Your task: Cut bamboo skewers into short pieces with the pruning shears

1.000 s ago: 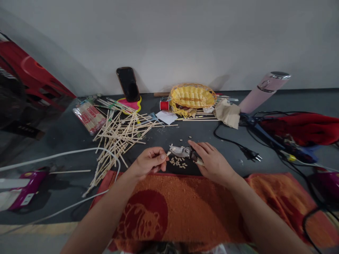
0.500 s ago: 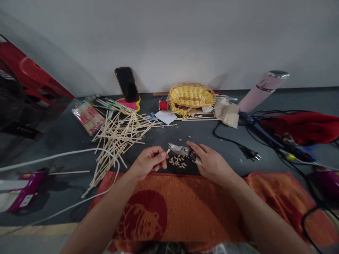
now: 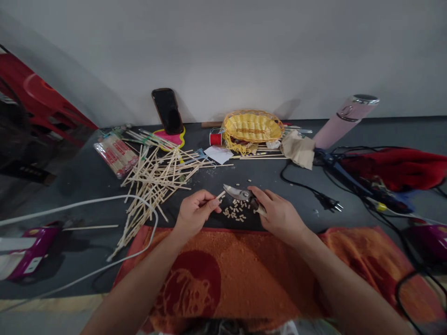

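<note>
My left hand [image 3: 197,209] pinches a thin wooden stick [image 3: 220,194] between thumb and fingers, its short end poking out to the right. My right hand [image 3: 279,210] is wrapped round the handles of pruning shears [image 3: 239,192], whose metal blades point left and lie close to the stick's end. Whether the blades touch the stick I cannot tell. Below the blades, several short cut stick pieces [image 3: 234,213] lie scattered on the dark table. A loose pile of long wooden sticks [image 3: 157,179] spreads out beyond my left hand.
An orange towel [image 3: 258,274] lies under my forearms. Towards the wall are a leaning phone [image 3: 168,111], a red thread spool [image 3: 215,139], a yellow woven basket [image 3: 253,128] and a pink flask [image 3: 340,123]. A black plug [image 3: 330,203] rests at right; a white cable [image 3: 87,203] crosses the left.
The stick's end now sticks out further from my left fingers and angles upward. The shears' blades have shifted up slightly, and more cut pieces show beneath them.
</note>
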### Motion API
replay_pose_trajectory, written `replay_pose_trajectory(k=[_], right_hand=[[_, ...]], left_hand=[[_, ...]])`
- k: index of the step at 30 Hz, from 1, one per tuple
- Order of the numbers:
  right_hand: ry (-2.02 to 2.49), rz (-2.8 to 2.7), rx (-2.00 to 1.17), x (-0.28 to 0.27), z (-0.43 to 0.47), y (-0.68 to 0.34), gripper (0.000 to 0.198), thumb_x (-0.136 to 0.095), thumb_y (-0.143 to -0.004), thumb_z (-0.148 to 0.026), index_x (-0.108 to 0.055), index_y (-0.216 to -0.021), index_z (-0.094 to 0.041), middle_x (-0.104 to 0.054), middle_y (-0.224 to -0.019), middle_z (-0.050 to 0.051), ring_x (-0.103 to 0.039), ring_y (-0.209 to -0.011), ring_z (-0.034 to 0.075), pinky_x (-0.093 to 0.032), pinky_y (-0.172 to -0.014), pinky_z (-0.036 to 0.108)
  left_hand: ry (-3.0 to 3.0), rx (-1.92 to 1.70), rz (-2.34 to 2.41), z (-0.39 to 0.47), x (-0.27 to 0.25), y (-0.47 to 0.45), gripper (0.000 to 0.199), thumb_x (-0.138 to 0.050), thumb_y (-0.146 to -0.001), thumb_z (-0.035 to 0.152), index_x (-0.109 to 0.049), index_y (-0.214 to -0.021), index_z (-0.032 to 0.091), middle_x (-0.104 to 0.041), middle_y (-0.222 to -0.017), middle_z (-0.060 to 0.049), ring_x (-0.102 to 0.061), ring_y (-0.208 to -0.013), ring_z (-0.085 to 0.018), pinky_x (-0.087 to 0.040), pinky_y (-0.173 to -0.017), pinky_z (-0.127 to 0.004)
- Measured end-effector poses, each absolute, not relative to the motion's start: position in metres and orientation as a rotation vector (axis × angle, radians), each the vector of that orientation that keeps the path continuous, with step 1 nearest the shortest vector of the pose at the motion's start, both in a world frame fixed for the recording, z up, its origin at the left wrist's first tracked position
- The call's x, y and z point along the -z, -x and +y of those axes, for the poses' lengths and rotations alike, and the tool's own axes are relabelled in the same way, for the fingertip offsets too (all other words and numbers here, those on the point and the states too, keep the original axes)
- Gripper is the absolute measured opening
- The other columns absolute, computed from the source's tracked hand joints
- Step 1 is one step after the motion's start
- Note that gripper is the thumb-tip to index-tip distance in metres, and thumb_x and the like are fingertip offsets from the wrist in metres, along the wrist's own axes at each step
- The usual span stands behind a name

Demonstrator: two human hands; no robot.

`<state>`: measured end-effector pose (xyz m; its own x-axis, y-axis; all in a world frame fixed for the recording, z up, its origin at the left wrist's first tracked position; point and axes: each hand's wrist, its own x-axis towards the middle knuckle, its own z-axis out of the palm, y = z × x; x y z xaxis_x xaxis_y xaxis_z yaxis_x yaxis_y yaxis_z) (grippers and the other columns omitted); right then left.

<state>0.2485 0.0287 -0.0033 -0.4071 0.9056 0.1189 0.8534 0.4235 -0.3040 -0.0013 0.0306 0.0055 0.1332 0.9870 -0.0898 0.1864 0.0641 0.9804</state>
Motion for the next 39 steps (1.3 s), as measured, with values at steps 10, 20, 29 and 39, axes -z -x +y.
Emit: replay_pose_trajectory(k=[10, 20, 29, 39], right_hand=[[1.393, -2.463, -0.257, 0.006, 0.034, -0.256, 0.063, -0.045, -0.08, -0.013, -0.035, -0.141, -0.021, -0.06, -0.114, 0.012, -0.057, -0.105, 0.026, -0.048, -0.09, 0.042], [1.475, -2.444, -0.25, 0.002, 0.031, -0.252, 0.055, -0.043, -0.083, -0.011, -0.041, -0.138, -0.02, -0.062, -0.106, 0.011, -0.062, -0.09, 0.022, -0.05, -0.082, 0.035], [1.474, -2.456, -0.233, 0.008, 0.033, -0.255, 0.064, -0.048, -0.078, -0.012, -0.036, -0.141, -0.019, -0.061, -0.113, 0.012, -0.059, -0.1, 0.025, -0.049, -0.088, 0.038], [1.362, -2.499, -0.335, 0.005, 0.036, -0.255, 0.061, -0.045, -0.081, -0.01, -0.036, -0.14, -0.018, -0.06, -0.117, 0.012, -0.056, -0.107, 0.024, -0.046, -0.094, 0.04]], left_hand=[[-1.101, -0.757, 0.98, 0.035, -0.01, 0.011, 0.029, -0.066, -0.08, 0.04, -0.056, -0.075, 0.013, -0.065, -0.056, -0.002, -0.032, -0.034, -0.001, -0.021, -0.037, -0.015], [-1.042, -0.742, 0.97, 0.037, -0.012, 0.013, 0.027, -0.065, -0.081, 0.038, -0.057, -0.075, 0.013, -0.064, -0.055, 0.0, -0.032, -0.034, -0.001, -0.02, -0.036, -0.014], [-1.406, -0.934, 1.252, 0.033, -0.002, 0.003, 0.018, -0.065, -0.081, 0.032, -0.06, -0.077, 0.015, -0.068, -0.069, -0.002, -0.05, -0.049, -0.006, -0.039, -0.048, -0.017], [-0.965, -0.762, 0.9, 0.035, -0.01, 0.011, 0.026, -0.07, -0.076, 0.035, -0.059, -0.073, 0.012, -0.065, -0.054, -0.002, -0.033, -0.033, -0.001, -0.021, -0.035, -0.013]])
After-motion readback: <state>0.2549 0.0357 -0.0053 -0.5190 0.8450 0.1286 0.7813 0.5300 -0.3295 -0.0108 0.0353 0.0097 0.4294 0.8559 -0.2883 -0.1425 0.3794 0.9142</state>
